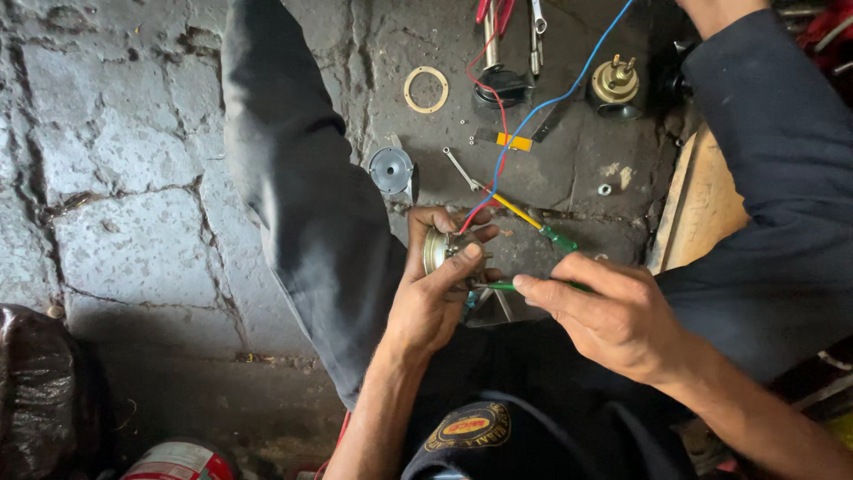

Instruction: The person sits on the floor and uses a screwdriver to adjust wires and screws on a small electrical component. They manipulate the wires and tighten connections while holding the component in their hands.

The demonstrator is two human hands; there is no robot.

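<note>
The work surface here is just the ground: rough, cracked grey stone paving (124, 178), darker and oil-stained toward the top where the parts are spread out. The person is sitting on it with knees apart in dark trousers. Lying on the stone are a tan ring gasket (426, 90), a small silver metal cup (391, 170), a brass-coloured round part with terminals (616, 84), a little yellow strip (514, 141) and some hand tools (511, 36) at the top edge. A wooden board (706, 200) sits by the right leg, and a red can (178, 462) and a dark bag (40, 391) are down at the lower left.

The left hand (435, 289) comes up from below, fingers curled tight around a small round metal part (442, 249), thumb across its front, held above the ground between the knees. A red wire (487, 89) and a blue wire (551, 100) run from it up toward the top.

The right hand (613, 316) reaches in from the right, fingers pinched closed on a green-handled screwdriver (498, 286), tip pointing left right at the part. A second screwdriver, yellow shaft with green grip (538, 224), lies on the ground just beyond.
</note>
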